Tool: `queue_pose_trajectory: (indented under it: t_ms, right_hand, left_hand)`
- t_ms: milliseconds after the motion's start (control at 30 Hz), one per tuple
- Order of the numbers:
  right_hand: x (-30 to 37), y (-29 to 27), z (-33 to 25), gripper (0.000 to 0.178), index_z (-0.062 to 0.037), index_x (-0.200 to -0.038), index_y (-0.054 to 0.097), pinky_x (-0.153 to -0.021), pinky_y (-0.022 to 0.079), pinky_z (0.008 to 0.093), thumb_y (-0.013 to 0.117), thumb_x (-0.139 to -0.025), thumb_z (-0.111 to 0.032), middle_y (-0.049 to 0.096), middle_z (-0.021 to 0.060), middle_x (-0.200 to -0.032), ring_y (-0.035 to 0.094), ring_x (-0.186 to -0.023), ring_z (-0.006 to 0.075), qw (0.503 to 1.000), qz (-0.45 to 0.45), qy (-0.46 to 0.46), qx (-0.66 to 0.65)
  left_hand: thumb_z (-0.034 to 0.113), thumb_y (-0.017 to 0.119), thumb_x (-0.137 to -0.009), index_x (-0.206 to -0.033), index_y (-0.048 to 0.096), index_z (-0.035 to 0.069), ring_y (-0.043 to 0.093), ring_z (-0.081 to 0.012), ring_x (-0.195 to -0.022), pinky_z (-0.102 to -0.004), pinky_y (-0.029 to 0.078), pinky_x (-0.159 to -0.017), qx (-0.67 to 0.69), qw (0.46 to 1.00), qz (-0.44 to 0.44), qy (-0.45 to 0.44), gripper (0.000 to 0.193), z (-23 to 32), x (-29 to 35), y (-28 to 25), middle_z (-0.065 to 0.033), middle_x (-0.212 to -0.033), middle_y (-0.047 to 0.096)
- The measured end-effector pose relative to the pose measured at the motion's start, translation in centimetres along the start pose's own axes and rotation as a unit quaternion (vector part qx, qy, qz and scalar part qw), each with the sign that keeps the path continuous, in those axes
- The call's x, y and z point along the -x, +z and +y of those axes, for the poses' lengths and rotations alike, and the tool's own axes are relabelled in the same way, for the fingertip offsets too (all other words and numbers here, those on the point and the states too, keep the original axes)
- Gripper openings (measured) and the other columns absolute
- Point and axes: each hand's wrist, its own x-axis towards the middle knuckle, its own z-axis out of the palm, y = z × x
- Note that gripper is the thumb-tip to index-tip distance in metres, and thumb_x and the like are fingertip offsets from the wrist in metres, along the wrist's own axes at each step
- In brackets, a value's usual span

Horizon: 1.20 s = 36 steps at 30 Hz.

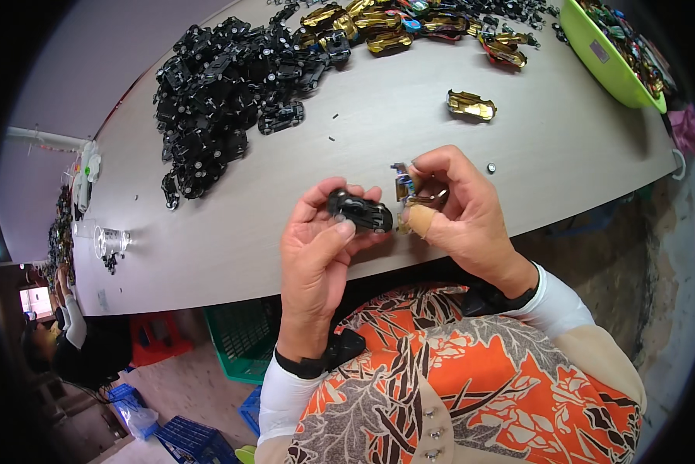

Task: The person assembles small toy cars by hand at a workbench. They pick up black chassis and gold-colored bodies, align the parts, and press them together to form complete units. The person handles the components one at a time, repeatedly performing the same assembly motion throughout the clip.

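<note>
Between the fingers and thumb of my left hand [320, 243] sits a black toy car chassis [360, 211] with small wheels. My right hand [463, 205], with a tan bandage on its thumb, grips a shiny gold toy car body [431, 193]; the fingers hide much of it. The two parts are close together above the near side of the table. Beyond my right hand lies a single gold car body [471, 106] on the tabletop. A tiny loose wheel [491, 168] rests just right of that hand.
A large heap of black chassis [216, 93] covers the table's far left. Gold car bodies [386, 27] are piled at the back. At the right edge stands a green basin [606, 58] full of parts. Clear cups [111, 242] stand at left; a person [61, 340] works beyond them.
</note>
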Motion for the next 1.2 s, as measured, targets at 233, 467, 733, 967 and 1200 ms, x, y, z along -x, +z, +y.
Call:
queue_pose_trajectory:
  t_ms: [233,467,733,967,1200]
  right_hand:
    - [-0.5,-0.5,0.1,0.028,-0.0031,-0.106,0.047,-0.048,0.042,0.0186,0.06,-0.081,-0.002,0.054,0.0054,-0.091,0.052,-0.07,0.0061,0.956,-0.073,0.159,-0.237]
    - [-0.7,-0.5,1.0,0.028,-0.004,-0.107,0.047,-0.049,0.042,0.0192,0.061,-0.082,-0.006,0.057,0.0058,-0.092,0.054,-0.069,0.0076,0.949,-0.076,0.147,-0.269]
    - [-0.6,-1.0,0.6,0.03,-0.0039,-0.108,0.045,-0.048,0.041,0.02,0.06,-0.082,-0.004,0.058,0.0079,-0.093,0.055,-0.069,0.0095,0.94,-0.035,0.143,-0.308]
    - [-0.4,-0.4,0.4,0.031,-0.0027,-0.108,0.044,-0.048,0.042,0.0179,0.06,-0.082,0.0,0.057,0.0104,-0.096,0.056,-0.071,0.0088,0.968,-0.03,0.102,-0.227]
    - [-0.1,-0.7,0.9,0.029,-0.0023,-0.106,0.046,-0.049,0.043,0.0171,0.062,-0.081,0.0,0.056,0.008,-0.095,0.053,-0.069,0.0063,0.972,-0.049,0.085,-0.212]
  left_hand:
    - [-0.017,0.043,-0.07,-0.105,0.039,0.004,0.049,-0.0291,-0.117,-0.0384,0.045,-0.096,-0.021,0.999,0.012,0.029,0.041,-0.3,-0.2,-0.2,-0.0184,-0.117,0.05]
    - [-0.012,0.048,-0.071,-0.107,0.035,0.004,0.059,-0.0314,-0.102,-0.0446,0.05,-0.089,-0.041,0.993,-0.052,-0.095,0.041,-0.9,0.7,1.3,-0.0195,-0.109,0.055]
    - [-0.015,0.048,-0.073,-0.099,0.035,0.006,0.057,-0.0258,-0.104,-0.0377,0.05,-0.089,-0.003,0.999,-0.023,-0.024,0.035,-0.6,0.0,0.4,-0.0237,-0.123,0.046]
    - [0.009,0.048,-0.089,-0.099,0.036,0.007,0.059,-0.0324,-0.099,-0.0428,0.053,-0.083,0.022,0.991,-0.064,-0.112,0.016,-1.0,0.5,1.2,-0.0251,-0.118,0.05]
    - [0.014,0.055,-0.088,-0.129,0.03,-0.003,0.06,-0.0327,-0.098,-0.0422,0.052,-0.085,0.0,0.994,-0.044,-0.103,0.051,-1.1,0.8,1.1,-0.0226,-0.114,0.054]
